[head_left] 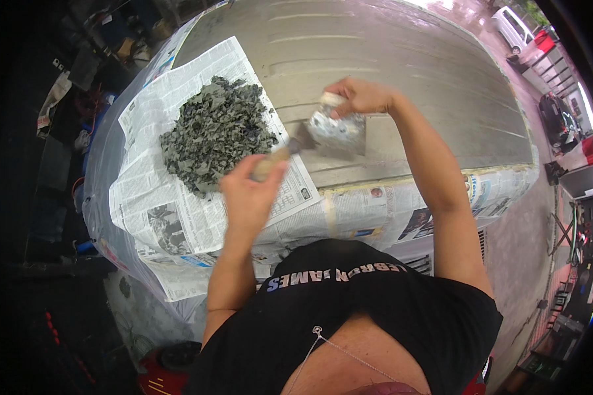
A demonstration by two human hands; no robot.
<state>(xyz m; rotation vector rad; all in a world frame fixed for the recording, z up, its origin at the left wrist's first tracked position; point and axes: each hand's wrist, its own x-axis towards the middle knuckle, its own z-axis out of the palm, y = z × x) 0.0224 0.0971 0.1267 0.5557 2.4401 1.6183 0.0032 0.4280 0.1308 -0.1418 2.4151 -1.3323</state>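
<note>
My left hand (250, 192) is closed round the wooden handle of a narrow scraper (272, 163), its blade pointing up and right. My right hand (367, 97) grips a broad putty knife (339, 135) by its pale handle, its wide blade smeared and blurred by motion. The two blades meet or overlap in the view; whether they touch I cannot tell. Left of them, a heap of grey-green paint flakes (214, 135) lies on spread newspaper (141, 168). Both tools are over the near left part of a ridged, grey-beige metal panel (402, 72), resembling a vehicle roof.
Taped newspaper (402, 210) covers the panel's near edge, and clear plastic sheeting (105, 164) hangs at the left. Dark, cluttered shelving stands farther left. To the right are a concrete floor (517, 257), a dark car (557, 122), a white van (512, 29) and equipment along the side.
</note>
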